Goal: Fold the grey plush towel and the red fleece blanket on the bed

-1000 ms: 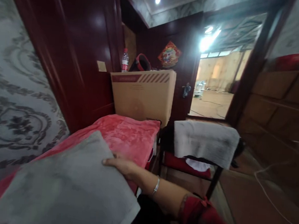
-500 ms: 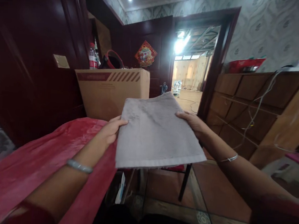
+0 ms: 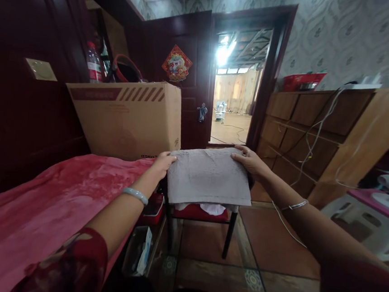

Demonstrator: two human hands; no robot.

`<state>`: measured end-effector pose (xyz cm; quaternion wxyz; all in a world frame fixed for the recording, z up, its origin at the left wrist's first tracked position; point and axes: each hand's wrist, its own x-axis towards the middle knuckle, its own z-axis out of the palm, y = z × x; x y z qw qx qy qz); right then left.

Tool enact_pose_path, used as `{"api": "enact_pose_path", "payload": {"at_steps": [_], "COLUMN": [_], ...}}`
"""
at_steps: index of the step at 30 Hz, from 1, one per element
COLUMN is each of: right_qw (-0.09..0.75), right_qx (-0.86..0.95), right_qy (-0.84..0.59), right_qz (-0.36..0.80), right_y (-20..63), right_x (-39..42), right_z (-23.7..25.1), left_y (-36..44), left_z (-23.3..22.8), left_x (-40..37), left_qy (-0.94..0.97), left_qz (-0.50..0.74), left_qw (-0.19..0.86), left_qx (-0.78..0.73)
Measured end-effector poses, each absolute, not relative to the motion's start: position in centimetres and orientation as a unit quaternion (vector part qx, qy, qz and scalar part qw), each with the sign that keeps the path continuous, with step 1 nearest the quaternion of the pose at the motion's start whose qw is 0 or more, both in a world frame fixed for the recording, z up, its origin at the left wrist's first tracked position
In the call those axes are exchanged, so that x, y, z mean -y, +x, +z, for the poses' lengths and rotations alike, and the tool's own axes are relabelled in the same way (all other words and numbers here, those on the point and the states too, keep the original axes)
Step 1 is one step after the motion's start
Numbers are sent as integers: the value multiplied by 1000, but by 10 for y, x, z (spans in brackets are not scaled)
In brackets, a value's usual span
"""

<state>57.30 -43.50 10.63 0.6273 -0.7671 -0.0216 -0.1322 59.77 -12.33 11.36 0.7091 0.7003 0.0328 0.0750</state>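
A grey towel [image 3: 210, 177] hangs folded between my two hands, above a dark-framed chair with a red seat [image 3: 188, 212]. My left hand [image 3: 163, 165] pinches its upper left corner, thumb on top. At the upper right corner, my right hand [image 3: 249, 161] grips the edge with thumb and fingers. The towel's lower hem drops in front of the chair. Some white cloth [image 3: 213, 209] shows on the seat beneath it. The chair's back is hidden behind the towel.
On the left lies a bed with a pink-red blanket [image 3: 57, 197], a large cardboard box [image 3: 125, 117] behind it. A wooden cabinet [image 3: 304, 133] with loose cables stands right. A white stool with a pink top [image 3: 363, 197] is near my right arm. An open doorway lies ahead.
The towel has moved down and away from me over the chair, its far edge now lower and straighter. Both hands keep their hold. The view has shifted slightly right.
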Motion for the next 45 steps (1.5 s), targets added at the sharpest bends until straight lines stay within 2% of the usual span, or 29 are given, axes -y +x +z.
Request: {"api": "enact_pose_path", "payload": {"at_steps": [5,13,22,24,27,30,33,45], "right_qw": [608,461,176,133,88,68,74,68], "right_qx": [59,97,114,163,225,267,293,301], "right_qy": [-783,-864,-930,-922,-924,-934,-930,-918], "right_qz": [-114,-179,-302,-326,-297,-229,-207,-248], "right_y": [573,578,565,566,569,573,576,576], "right_x": [443,456,449,440,424,417,420,422], "right_z": [111,108,113,115,117,116,112,102], "left_y": [596,586,585,583,580,580,584,597], "left_z": [116,116,127,130,131,124,114,94], "left_x": [121,123,115,116,125,138,144,136], "left_qy": [714,769,837,858,903,930,929,901], "left_qz": [118,142,175,217,254,207,196,266], "left_qw": [690,622,516,461,307,181,123,113], "left_qx": [-21,35,49,66,159,244,290,323]}}
